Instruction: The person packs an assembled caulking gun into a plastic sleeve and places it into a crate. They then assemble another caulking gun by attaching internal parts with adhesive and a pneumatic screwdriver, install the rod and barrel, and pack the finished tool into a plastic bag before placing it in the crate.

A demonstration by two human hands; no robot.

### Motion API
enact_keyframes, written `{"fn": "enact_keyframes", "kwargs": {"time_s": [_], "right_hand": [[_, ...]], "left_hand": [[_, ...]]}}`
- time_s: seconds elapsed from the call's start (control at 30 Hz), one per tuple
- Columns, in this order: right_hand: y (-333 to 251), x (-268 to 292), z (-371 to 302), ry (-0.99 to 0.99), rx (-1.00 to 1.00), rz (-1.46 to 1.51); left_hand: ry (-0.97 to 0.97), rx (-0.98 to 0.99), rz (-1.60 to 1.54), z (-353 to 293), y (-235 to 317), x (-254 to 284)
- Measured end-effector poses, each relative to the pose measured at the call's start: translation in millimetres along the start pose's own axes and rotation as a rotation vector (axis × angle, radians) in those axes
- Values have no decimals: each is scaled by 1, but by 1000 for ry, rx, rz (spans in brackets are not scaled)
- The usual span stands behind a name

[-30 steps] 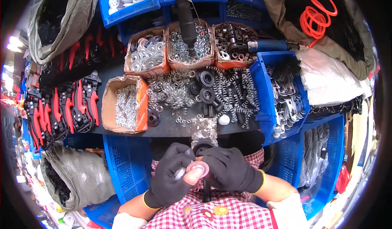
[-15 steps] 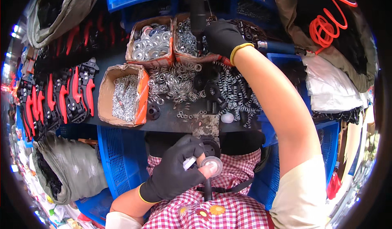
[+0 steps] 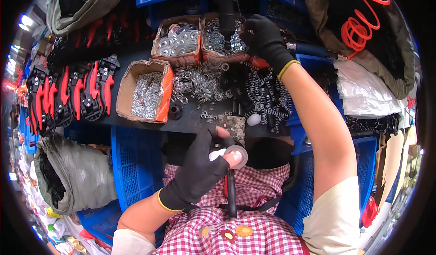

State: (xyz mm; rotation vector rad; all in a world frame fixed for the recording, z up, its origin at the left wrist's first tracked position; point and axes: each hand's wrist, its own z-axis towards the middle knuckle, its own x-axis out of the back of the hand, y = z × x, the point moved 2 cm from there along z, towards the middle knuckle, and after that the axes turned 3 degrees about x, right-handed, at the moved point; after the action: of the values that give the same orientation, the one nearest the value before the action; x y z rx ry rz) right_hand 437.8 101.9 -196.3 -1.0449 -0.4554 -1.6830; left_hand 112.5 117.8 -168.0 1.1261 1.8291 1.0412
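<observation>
My left hand (image 3: 195,173), in a black glove with bare fingertips, is in front of the bench edge. Its thumb holds a translucent round plastic washer (image 3: 243,160), while small white plastic pieces (image 3: 217,154) sit between thumb and palm. The index finger is raised away from them. Below the washer a black rod-like handle (image 3: 231,193) points toward my apron. My right hand (image 3: 268,41), also gloved, is at the right side of a cardboard box of metal nuts (image 3: 214,36). Its fingers curl down beside the box; whatever is in them is hidden.
A black power tool (image 3: 226,12) hangs over the nuts. Beside them stand boxes of washers (image 3: 179,41) and small metal parts (image 3: 146,94). Loose springs (image 3: 265,94) cover the bench. Red-and-black pruner-like tools (image 3: 75,89) lie left; blue crates (image 3: 134,164) flank me.
My right hand has drawn back a little to the right from the nuts. My left hand has risen with the washer, its index finger now lifted apart. The view has shifted slightly.
</observation>
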Motion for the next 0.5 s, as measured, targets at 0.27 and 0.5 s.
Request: {"fn": "enact_keyframes", "kwargs": {"time_s": [0.27, 0.5], "right_hand": [[-106, 100, -38, 43, -37, 659], [-132, 151, -120, -77, -413, 1012]], "left_hand": [[-80, -43, -66, 7, 0, 5], [128, -1168, 881, -10, 36, 2]]}}
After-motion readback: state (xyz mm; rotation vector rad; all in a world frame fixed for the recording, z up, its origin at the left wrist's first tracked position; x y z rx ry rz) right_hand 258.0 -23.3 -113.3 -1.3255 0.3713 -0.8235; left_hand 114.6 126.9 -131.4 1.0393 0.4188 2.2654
